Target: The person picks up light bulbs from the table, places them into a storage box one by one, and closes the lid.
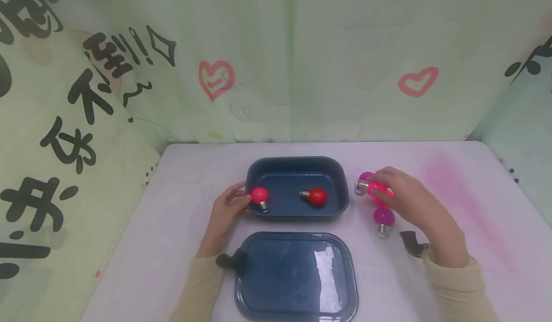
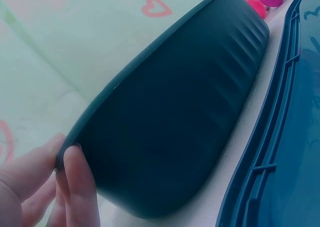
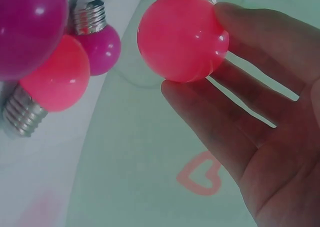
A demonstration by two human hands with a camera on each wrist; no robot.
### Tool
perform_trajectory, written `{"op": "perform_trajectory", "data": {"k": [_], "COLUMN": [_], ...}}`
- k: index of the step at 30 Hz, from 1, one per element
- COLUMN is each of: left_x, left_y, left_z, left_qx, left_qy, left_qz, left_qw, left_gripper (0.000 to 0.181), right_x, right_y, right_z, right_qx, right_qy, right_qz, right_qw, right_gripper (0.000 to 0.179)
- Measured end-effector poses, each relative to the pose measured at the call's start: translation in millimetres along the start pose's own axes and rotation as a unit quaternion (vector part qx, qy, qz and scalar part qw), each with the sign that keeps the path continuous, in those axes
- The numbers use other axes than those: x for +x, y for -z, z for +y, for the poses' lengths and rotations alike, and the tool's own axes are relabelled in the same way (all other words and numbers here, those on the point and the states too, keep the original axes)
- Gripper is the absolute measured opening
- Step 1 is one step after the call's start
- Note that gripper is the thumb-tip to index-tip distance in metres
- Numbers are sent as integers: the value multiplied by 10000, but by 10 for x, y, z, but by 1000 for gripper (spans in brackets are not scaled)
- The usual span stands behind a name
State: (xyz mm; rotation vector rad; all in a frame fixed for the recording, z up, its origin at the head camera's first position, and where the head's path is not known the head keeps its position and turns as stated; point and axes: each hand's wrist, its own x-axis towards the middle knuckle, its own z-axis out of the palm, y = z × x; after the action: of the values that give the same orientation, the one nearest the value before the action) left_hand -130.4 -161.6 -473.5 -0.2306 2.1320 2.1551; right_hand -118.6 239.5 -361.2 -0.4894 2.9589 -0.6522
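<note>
head: left grip [image 1: 228, 209] pinches blue box [image 1: 284, 180] by its 9 o'clock rim | right grip [image 1: 405, 197], at the box's 3 o'clock, pinches a pink bulb [image 3: 177, 37] | red bulb [image 1: 318, 197] inside at 4, lid [image 1: 284, 274] at 6 | left wrist: left grip at box's 8 o'clock | right wrist: purple bulbs [image 3: 32, 29] at pink bulb's 9 o'clock

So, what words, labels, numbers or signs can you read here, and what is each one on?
"乐": black, on the left curtain.
"不": black, same curtain.
"!": black, same curtain, higher up.
Other black characters there: too stylised or cut off to read surely.
Back curtain: red hearts, no words I can read.
Bulbs, box, lid: no text I can make out.
</note>
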Motion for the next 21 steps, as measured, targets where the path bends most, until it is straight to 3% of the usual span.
{"op": "perform_trajectory", "data": {"k": [7, 21], "left_x": [10, 22], "left_y": [-2, -1], "left_z": [-14, -32], "left_qx": [17, -58], "left_qy": [18, -54], "left_qz": [9, -17], "left_qw": [10000, 10000], "left_gripper": [48, 47], "right_x": [44, 143], "right_y": [-33, -80], "right_z": [-101, -308], "right_qx": [3, 61], "right_qy": [334, 508], "right_qz": [153, 77], "right_qw": [9993, 9987], "right_gripper": [34, 35]}}
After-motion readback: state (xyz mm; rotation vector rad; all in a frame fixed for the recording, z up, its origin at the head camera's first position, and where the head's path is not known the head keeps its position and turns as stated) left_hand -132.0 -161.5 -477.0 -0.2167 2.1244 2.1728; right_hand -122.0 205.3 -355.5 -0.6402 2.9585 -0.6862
